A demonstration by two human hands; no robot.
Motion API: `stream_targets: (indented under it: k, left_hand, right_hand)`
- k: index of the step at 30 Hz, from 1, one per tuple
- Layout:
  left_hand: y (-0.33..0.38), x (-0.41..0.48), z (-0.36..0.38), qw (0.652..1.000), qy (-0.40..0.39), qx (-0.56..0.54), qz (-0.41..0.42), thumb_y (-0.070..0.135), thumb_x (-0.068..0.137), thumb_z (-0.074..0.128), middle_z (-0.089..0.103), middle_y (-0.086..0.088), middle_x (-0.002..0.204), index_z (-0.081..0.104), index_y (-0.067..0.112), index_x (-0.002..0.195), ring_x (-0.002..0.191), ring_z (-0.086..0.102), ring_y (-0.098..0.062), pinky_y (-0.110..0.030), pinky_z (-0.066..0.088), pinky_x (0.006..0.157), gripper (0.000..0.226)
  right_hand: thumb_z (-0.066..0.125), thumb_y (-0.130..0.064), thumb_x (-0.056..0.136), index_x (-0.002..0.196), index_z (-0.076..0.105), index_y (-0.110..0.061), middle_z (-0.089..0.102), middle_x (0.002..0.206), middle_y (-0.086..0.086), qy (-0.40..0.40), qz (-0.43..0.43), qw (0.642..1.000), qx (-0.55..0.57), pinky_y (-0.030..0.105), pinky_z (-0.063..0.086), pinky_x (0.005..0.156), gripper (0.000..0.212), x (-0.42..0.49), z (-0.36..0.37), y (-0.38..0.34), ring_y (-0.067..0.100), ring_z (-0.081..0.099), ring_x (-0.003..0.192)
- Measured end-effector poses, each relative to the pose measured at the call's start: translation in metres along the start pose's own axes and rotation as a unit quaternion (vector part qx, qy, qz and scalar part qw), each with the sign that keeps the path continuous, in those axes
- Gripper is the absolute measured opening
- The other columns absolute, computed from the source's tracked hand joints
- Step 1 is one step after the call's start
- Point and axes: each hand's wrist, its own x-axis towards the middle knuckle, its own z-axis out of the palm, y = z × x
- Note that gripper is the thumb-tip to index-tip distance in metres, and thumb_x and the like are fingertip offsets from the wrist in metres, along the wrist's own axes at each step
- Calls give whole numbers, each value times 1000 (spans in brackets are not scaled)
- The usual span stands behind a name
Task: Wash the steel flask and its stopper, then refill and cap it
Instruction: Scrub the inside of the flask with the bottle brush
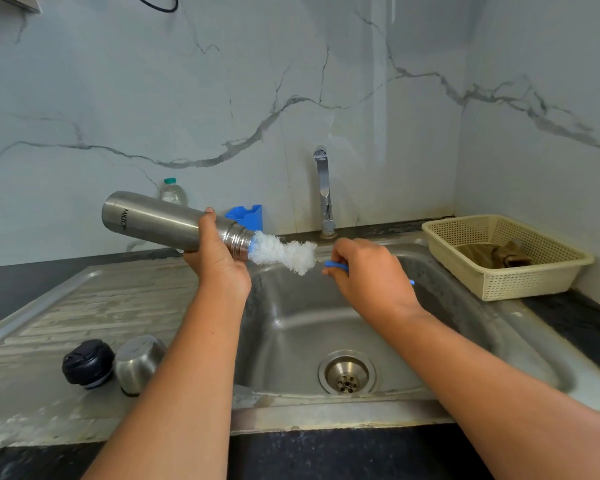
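The steel flask is carrying dark lettering near its base, running along the body: MILTO is reading clearly, with the last letter curving out of sight. The left hand is gripping the flask just behind its threaded neck – thumb over the top, fingers curled round from underneath – and holding it almost level above the left rim of the sink, base to the left and slightly higher, mouth facing right.

A bottle brush is entering that mouth, with most of its white bristles still showing outside. The right hand is pinching the brush's blue handle, its fingers curled down over it (how tightly they are closing underneath cannot be told).

On the drainboard, towards its front edge, the dark stopper is sitting just beside a steel cup that is resting mouth down.

Behind the sink's back rim the tap is standing with its spout pointing down. A clear plastic bottle with a green cap and a blue holder are standing at the back edge of the counter, against the marble wall. At the counter's back right corner a cream basket is holding a brown cloth.
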Motion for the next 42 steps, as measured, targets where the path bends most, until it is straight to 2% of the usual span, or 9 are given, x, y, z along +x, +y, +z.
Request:
stream_targets:
  k: [7,10,18,21,26,29,36,40,42]
  left_hand:
    - [3,11,-8,997,-50,-18,-50,38,78,83,70,-4,105,63,14,121,85,73,-22,-39,62,75,53]
    - [2,11,-9,995,-69,-27,-67,37,80,80,68,-3,100,64,15,115,83,70,-22,-36,61,78,45]
    - [5,-11,-3,983,-109,-62,-135,36,88,72,66,-8,80,62,7,98,64,66,-20,-26,58,63,32]
    - [3,-10,-3,984,-113,-49,-130,36,88,72,64,-6,79,61,9,100,61,65,-19,-26,57,61,32]
    - [4,-4,-4,996,-57,-4,-61,31,81,81,72,-8,92,59,9,118,72,71,-24,-37,61,66,49]
    - [1,-2,-3,1000,9,14,-8,25,83,83,72,-6,113,53,16,120,84,76,-20,-40,65,71,49]
    - [-2,1,-3,1000,8,-2,-2,27,84,82,72,-8,123,50,14,132,94,77,-22,-42,66,74,59]
    - [-2,5,-8,999,-21,-22,-40,33,76,84,73,-7,109,57,9,134,81,76,-24,-38,62,70,69]
    - [-3,7,-11,996,-47,-20,-77,39,74,83,68,-5,91,62,10,117,70,70,-21,-34,58,66,56]
  right_hand:
    - [45,-44,107,74,48,-21,55,74,0,-45,-25,997,-56,34,38,57,40,3,-1,-7,29,55,71]
    - [45,-51,105,79,65,-21,51,58,-7,-131,56,986,84,29,36,55,45,1,-3,-3,14,50,56]
    - [44,-52,105,94,60,-14,29,60,-7,-410,279,749,440,16,15,36,43,2,-15,15,4,18,44]
    - [43,-55,105,95,65,-12,35,58,-6,-400,269,772,413,17,16,39,50,0,-16,15,5,21,45]
    - [69,-60,88,98,68,-20,66,80,-6,-245,124,940,203,19,42,58,41,1,-5,14,5,57,63]
    - [81,-43,84,103,62,-24,65,95,-6,-178,48,979,82,26,53,73,33,1,0,13,8,61,84]
    - [64,-47,98,89,68,-23,60,71,-6,-53,16,998,41,32,49,60,27,4,-8,9,13,56,66]
    - [50,-48,104,84,70,-19,53,64,-4,-190,71,974,102,31,42,58,41,4,-14,7,15,52,60]
    - [47,-48,106,87,70,-16,42,64,-6,-296,144,912,243,24,28,50,44,3,-15,8,9,34,51]
